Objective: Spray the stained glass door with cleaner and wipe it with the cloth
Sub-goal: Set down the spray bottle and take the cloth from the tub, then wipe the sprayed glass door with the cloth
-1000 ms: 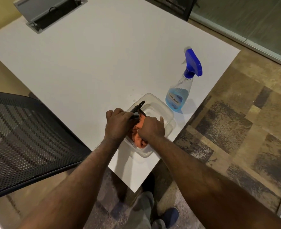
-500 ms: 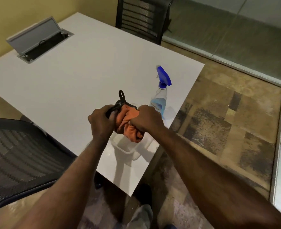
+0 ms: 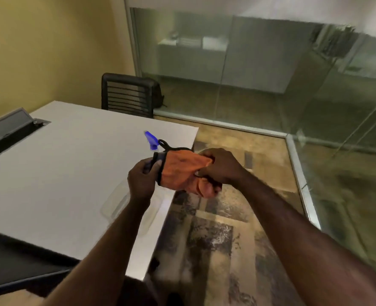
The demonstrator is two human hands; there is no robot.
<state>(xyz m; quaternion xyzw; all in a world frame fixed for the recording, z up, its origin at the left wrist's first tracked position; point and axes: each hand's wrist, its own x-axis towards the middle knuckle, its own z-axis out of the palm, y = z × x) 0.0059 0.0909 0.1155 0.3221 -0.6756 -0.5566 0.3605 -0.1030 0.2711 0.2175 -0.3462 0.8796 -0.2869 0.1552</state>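
Both hands raised at frame centre, above the table's near-right corner. Left hand (image 3: pixel 141 181) clenched around one black-trimmed edge of the orange cloth (image 3: pixel 180 171), fingers curled toward the wrist. Right hand (image 3: pixel 219 167) gripping the opposite side of the same cloth, bunching it, with a fold hanging below the knuckles. Black loop at the cloth's top edge standing up just above the left hand. Behind the cloth, only the blue trigger head of the spray bottle (image 3: pixel 150 140) visible, the body hidden. Below the left forearm, a clear plastic container (image 3: pixel 116 206) on the white table (image 3: pixel 56 173), blurred. Grey cable hatch (image 3: pixel 10 131) propped open at the left edge. Black slatted chair (image 3: pixel 128 94) beyond the table's far side. Glass door (image 3: pixel 260 74) and glass partition filling the upper right, patterned carpet (image 3: pixel 215 239) beneath.
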